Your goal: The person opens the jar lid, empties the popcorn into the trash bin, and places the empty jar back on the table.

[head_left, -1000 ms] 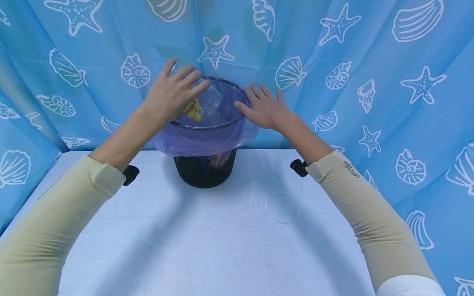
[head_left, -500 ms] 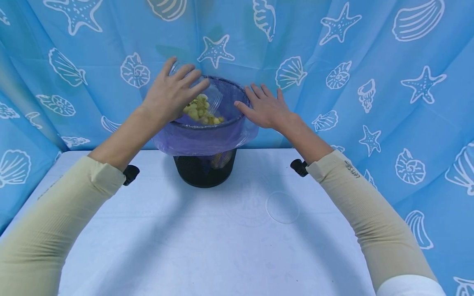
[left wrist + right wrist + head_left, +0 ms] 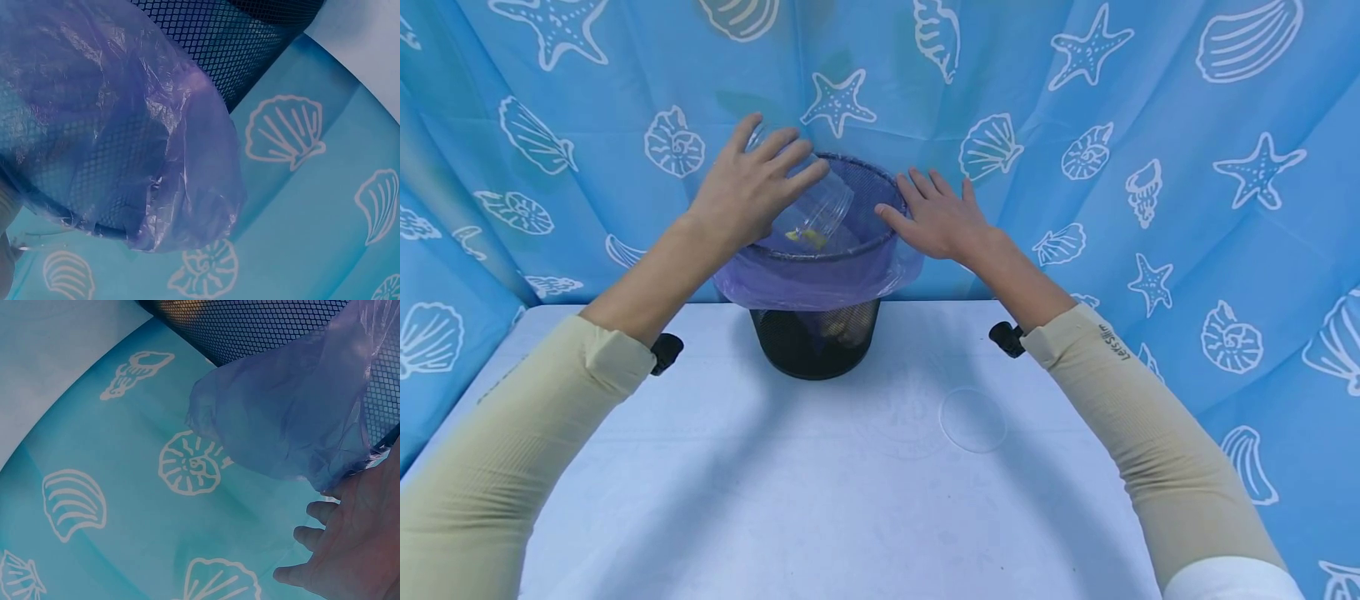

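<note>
My left hand (image 3: 748, 183) grips a clear plastic tub (image 3: 833, 204), tipped with its mouth down into the wire mesh bin (image 3: 808, 354). A few yellow bits (image 3: 808, 238) show at the tub's mouth. Over the bin's rim folds a purple bin bag (image 3: 820, 285). My right hand (image 3: 936, 218) lies at the rim's right side with its fingers straight; in the right wrist view that hand (image 3: 356, 540) is beside the bag's edge. Only a sliver of the left hand (image 3: 5, 215) shows in the left wrist view, and its fingertips are partly hidden behind the tub.
The bin stands at the back of a white table (image 3: 850, 508), close to a blue curtain (image 3: 895, 108) printed with seashells. A thin clear round lid (image 3: 972, 421) lies on the table, right of the bin. Light brown contents show through the bin's mesh.
Yellow pieces have slid out of the tub into the bin: a clump, then a loose spill, now only a few bits. Both hands have stayed nearly in place.
</note>
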Motion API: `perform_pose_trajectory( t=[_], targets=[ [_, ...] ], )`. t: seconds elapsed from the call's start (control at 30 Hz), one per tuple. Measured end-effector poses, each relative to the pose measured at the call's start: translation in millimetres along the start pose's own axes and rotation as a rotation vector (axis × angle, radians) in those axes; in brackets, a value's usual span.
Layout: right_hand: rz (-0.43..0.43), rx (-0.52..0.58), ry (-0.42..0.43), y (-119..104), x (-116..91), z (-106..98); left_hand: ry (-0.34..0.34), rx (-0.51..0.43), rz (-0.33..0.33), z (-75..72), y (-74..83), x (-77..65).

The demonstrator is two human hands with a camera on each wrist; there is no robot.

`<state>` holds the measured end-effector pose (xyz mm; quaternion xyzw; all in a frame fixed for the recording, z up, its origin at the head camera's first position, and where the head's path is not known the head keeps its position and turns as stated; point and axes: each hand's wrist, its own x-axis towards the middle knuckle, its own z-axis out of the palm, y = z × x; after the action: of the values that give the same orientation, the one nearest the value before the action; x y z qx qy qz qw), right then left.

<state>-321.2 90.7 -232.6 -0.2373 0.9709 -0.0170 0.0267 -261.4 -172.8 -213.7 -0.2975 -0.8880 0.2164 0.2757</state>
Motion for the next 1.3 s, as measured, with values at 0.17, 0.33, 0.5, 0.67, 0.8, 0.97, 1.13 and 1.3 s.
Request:
perform_pose_trajectory(
  t=[0.17,0.33,0.5,0.67,0.8,0.97,1.13,1.3],
  targets=[
    [0.003,-0.004,0.003,0,1,0,0.005,0.033,0.001,-0.3,0.8,0.4],
    [0.005,-0.004,-0.005,0,0,0,0.01,0.081,0.015,-1.4,0.9,1.9],
    [0.0,-0.002,0.001,1,0,0,0.047,0.102,0.042,-1.2,-0.3,3.5],
    [-0.003,-0.006,0.005,1,0,1,0.053,0.117,0.052,0.0,0.4,2.6],
    [-0.003,-0.009,0.003,1,0,2,0.062,0.13,0.056,-0.1,0.6,1.6],
    [-0.004,-0.01,0.006,1,1,2,0.12,0.202,0.09,-1.0,-3.1,1.2],
    [-0.005,-0.014,0.003,1,1,1,0.148,0.27,0.169,1.0,-8.6,-1.4],
    [0.0,-0.02,-0.002,1,1,0,0.137,0.338,0.197,2.1,-12.3,-4.0]
  ],
)
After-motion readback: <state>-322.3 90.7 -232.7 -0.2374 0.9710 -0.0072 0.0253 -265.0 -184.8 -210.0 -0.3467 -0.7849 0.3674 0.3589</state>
